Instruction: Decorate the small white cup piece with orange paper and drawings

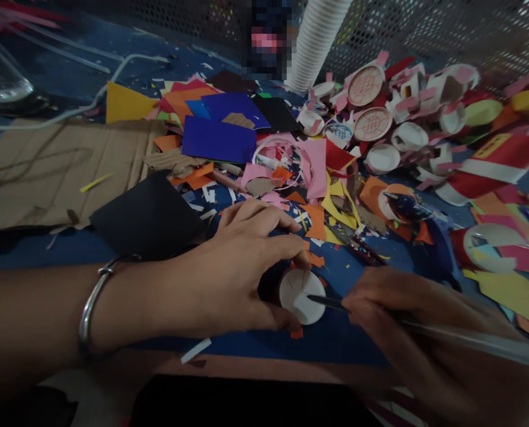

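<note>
My left hand [242, 267] is closed around a small white paper cup [300, 296] lying on its side on the blue table, its round bottom facing right. A metal bangle [93, 299] sits on that wrist. My right hand [407, 314] pinches a thin dark tool [329, 302], a pen or blade with a long pale handle, and its tip touches the cup's round white bottom. Faint lines show on that bottom.
Coloured paper scraps [220, 139] and cut paper cups [382, 157] cover the table behind. Scissors [357, 243] lie just beyond the cup. A black sheet [149, 216] and brown cardboard [46, 172] lie left. A stack of white cups [315, 41] stands before a mesh panel.
</note>
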The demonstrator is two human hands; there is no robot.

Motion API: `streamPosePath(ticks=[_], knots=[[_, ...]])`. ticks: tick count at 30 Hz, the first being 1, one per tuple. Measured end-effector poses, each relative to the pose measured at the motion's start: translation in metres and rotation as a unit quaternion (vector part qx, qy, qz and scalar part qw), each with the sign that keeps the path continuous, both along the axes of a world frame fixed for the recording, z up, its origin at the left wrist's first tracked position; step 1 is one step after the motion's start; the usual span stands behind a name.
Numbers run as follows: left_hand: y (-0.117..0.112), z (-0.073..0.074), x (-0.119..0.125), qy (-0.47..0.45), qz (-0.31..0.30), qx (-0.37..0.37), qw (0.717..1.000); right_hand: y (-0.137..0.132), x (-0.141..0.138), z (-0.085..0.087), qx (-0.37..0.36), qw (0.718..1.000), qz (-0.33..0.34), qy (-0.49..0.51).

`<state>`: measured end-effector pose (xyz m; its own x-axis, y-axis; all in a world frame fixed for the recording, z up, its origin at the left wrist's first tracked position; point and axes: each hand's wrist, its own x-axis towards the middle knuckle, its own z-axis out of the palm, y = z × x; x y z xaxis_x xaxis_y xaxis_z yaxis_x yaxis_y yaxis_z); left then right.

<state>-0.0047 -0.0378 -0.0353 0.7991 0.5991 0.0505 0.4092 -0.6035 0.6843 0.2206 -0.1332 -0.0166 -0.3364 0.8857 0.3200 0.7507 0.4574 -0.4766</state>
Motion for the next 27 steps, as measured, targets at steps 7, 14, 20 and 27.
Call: streamPosePath(ticks=[7, 14, 20, 27], knots=[[0.0008, -0.0003, -0.0009, 0.004, -0.006, 0.002, 1.000, 0.0015, 0.0007, -0.0014, 0.003, 1.000, 0.007, -0.002], [0.0018, -0.0013, -0.0011, 0.000, -0.010, 0.010, 1.000, 0.0039, 0.0012, -0.0005, -0.008, 1.000, 0.025, 0.002], [0.0019, -0.0010, -0.0015, 0.008, -0.012, 0.006, 1.000, 0.0048, 0.0010, -0.0006, -0.006, 0.999, 0.032, 0.009], [0.0017, -0.0020, -0.0015, 0.003, -0.013, 0.009, 1.000, 0.0044, 0.0012, 0.0000, -0.007, 1.000, 0.029, -0.008]])
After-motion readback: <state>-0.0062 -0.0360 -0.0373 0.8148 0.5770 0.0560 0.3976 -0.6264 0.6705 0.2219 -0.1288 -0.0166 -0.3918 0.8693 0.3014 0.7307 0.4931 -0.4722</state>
